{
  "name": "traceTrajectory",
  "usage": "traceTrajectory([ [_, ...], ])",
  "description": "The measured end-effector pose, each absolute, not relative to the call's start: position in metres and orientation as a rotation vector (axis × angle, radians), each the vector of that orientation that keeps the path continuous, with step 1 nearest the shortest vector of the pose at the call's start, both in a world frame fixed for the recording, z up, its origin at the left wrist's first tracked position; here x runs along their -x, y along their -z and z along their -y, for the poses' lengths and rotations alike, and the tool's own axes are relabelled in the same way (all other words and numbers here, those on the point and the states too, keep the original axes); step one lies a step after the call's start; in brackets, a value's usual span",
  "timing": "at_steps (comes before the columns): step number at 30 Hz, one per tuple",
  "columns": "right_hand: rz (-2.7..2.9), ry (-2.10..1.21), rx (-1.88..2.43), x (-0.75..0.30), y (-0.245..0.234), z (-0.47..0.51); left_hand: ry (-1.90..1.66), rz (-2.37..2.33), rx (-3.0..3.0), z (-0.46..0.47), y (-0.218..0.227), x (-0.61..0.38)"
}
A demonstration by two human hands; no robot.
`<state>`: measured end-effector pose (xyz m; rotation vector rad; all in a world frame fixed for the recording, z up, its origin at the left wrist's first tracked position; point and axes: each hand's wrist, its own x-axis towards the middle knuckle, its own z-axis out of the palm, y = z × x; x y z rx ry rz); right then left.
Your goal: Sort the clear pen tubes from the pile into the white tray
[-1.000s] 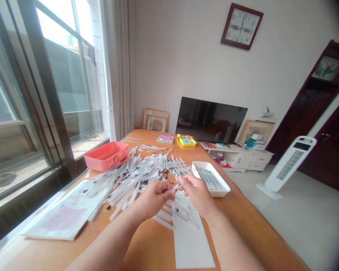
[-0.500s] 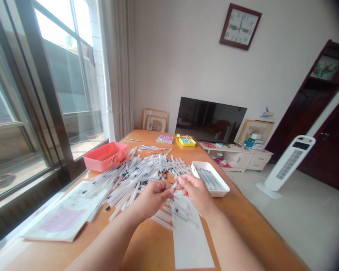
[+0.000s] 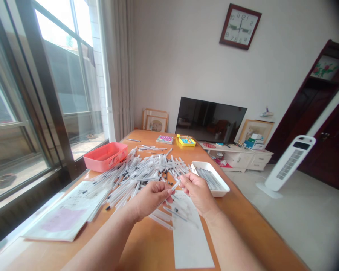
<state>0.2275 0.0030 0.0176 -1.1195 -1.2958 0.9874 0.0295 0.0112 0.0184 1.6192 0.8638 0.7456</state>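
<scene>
My left hand (image 3: 149,200) and my right hand (image 3: 197,192) meet above the table, their fingertips pinching a thin clear plastic pen tube (image 3: 175,185). Below and left of them spreads a loose heap of clear pen tubes with black ends (image 3: 138,177). A few tubes lie on a long white paper strip (image 3: 189,237) under my hands. Just beyond my right hand stands a white rectangular tray (image 3: 210,179) holding a neat row of tubes.
A coral-pink plastic box (image 3: 105,156) sits on the wooden table (image 3: 141,250) by the window. Papers (image 3: 64,214) lie at the left. A small book (image 3: 164,139) and a yellow box (image 3: 187,141) stand at the far end. A white tower fan (image 3: 288,163) stands on the floor at right.
My left hand has shifted slightly left, and the pinched tube sits at a slightly different angle. The heap and tray look unchanged.
</scene>
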Motion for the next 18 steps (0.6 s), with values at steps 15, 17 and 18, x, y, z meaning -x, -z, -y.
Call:
traceTrajectory([
  [15, 1.115, -1.009, 1.103, -0.223, -0.016, -0.005, -0.71, -0.958, -1.65, -0.01, -0.02, -0.031],
  [17, 1.113, -1.009, 1.099, -0.223, -0.015, -0.006, -0.704, -0.948, -1.633, -0.01, -0.02, -0.029],
  [18, 1.116, -1.003, 1.105, -0.223, -0.015, -0.006, -0.715, -0.945, -1.643, -0.01, -0.019, -0.029],
])
